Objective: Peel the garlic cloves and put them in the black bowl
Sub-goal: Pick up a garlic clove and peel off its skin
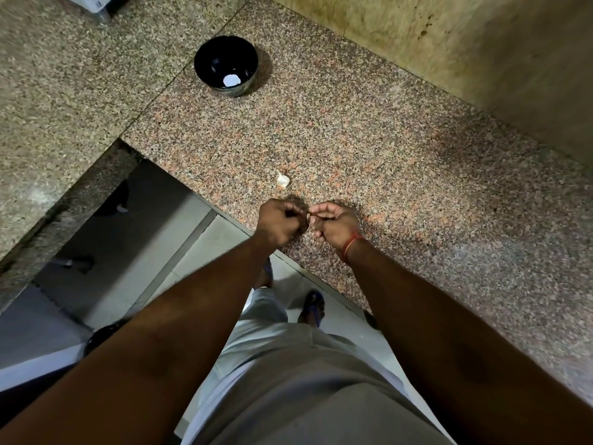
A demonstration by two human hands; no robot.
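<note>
The black bowl [226, 69] stands far back on the speckled granite counter [385, 175], with a pale patch, perhaps a reflection, at its bottom. A whitish piece of garlic [283, 180] lies on the counter just beyond my hands. My left hand [278, 221] and my right hand [333, 223] are close together over the counter's near edge, fingers curled. Between them they pinch a small garlic clove [310, 216], mostly hidden by the fingers. A thin strip of skin shows at my right fingertips.
A tan stone wall [481, 43] rises along the counter's back right. Left of the counter corner there is a drop to the grey floor [134, 252]. My legs and sandalled feet stand below the counter edge. A white object [93, 3] sits at the top left.
</note>
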